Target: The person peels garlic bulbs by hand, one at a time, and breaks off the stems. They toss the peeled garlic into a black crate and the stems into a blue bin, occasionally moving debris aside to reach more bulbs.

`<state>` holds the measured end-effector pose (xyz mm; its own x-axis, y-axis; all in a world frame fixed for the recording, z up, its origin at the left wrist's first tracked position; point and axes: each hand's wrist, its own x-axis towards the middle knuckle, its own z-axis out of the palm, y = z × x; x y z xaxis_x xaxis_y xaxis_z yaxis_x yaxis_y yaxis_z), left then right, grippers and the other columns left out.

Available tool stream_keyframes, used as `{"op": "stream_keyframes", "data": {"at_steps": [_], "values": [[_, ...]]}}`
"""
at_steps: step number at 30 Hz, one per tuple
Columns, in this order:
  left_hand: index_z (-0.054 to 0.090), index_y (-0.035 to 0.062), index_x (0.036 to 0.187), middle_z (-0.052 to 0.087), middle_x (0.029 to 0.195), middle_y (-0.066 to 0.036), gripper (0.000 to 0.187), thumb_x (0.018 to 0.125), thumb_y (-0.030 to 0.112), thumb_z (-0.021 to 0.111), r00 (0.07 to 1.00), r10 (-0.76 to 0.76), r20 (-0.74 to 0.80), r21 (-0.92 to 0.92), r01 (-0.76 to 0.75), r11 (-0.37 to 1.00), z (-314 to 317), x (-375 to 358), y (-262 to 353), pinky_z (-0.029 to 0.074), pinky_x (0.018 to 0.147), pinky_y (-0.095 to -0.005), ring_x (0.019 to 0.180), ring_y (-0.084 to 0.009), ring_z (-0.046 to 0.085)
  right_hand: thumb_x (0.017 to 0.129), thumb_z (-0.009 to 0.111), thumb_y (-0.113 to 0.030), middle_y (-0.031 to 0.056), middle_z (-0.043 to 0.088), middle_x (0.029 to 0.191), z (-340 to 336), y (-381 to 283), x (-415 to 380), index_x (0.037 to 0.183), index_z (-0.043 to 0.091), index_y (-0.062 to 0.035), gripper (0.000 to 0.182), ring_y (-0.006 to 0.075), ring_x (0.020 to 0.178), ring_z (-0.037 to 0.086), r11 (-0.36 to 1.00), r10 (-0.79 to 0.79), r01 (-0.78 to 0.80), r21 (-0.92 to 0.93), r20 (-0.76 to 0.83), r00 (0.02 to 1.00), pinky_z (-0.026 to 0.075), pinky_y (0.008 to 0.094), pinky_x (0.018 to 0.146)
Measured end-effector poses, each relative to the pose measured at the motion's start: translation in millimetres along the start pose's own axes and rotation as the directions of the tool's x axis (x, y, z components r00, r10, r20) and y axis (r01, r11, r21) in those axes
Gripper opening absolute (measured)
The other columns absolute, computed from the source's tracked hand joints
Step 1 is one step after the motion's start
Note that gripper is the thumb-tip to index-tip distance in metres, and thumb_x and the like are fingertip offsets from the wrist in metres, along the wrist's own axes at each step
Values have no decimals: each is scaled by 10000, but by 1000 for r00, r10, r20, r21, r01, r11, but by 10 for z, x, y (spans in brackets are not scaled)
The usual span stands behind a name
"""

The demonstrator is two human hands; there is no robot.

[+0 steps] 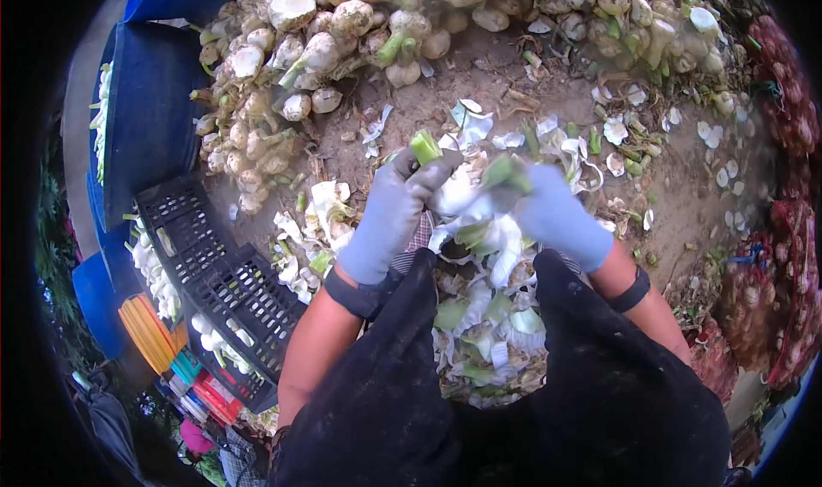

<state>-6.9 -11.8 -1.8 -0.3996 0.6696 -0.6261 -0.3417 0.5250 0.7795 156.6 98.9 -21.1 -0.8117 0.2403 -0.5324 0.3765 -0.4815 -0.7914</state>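
My left hand (396, 209), in a grey-blue glove with dirty fingers, is closed around a garlic bulb (458, 191) with a cut green stem (425, 148) sticking up above the fingers. Just to the right of the bulb is my right hand (552, 209), also gloved. Motion smears its fingers, and greenish material shows at their tips, so whether they grip it cannot be told. White and green peelings (492, 316) are heaped between my knees, below both hands.
Unpeeled garlic bulbs (351, 20) are piled on the dirt ground ahead. Black plastic crates (184, 221) and a blue container (154, 110) stand at left, with peeled white garlic (154, 268) beside them. Red mesh sacks (783, 256) of bulbs line the right. Loose skins (616, 131) litter the ground.
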Motion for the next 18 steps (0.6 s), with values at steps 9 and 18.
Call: {"op": "stream_keyframes", "data": {"at_steps": [9,18], "values": [[515,-34,1146,587,1162,-174,400,990,312,389,996,45,82,-797,39,603,-236,210,-67,462,937,-417,1071,-297,576,746,579,-176,149,630,758,29,28,-523,853,653,-50,181,309,694,615,776,220,337,-533,729,648,484,394,638],[451,-46,1234,560,1190,-219,504,1001,379,313,987,-4,163,-739,125,662,-10,311,-73,420,985,-478,1125,-348,543,827,617,-259,148,646,785,37,-75,165,855,654,-31,232,259,668,629,766,-303,214,-606,-46,952,486,348,618]]}}
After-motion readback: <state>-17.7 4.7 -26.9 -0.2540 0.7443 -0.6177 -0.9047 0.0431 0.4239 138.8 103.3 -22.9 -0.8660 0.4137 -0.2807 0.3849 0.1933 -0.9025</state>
